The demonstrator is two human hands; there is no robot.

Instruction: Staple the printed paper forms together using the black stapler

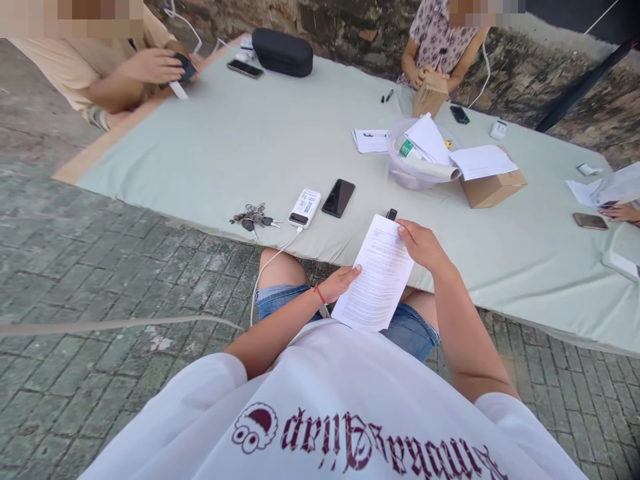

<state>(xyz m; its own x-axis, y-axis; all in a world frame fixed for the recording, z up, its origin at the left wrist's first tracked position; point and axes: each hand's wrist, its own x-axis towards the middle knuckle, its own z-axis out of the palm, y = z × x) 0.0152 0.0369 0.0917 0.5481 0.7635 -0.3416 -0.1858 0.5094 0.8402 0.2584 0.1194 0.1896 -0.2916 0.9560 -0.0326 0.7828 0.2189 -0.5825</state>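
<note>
Both hands hold a printed sheet of paper point(375, 277) over the lap, just in front of the surface point(225, 147) edge: the left hand point(340, 281) has its grip closed on the left edge, the right hand point(423, 245) pinches the top corner; a black phone point(339, 198), a power bank point(305, 207) and keys point(255, 217) lie nearby on the surface

the sheet's point(375, 273) print is too small to read — a hand point(623, 212) at three o'clock is cut off by the edge.

Bare cloth point(240, 147) ahead; keys point(255, 216), power bank point(305, 207), phone point(339, 197) along near edge.
</note>
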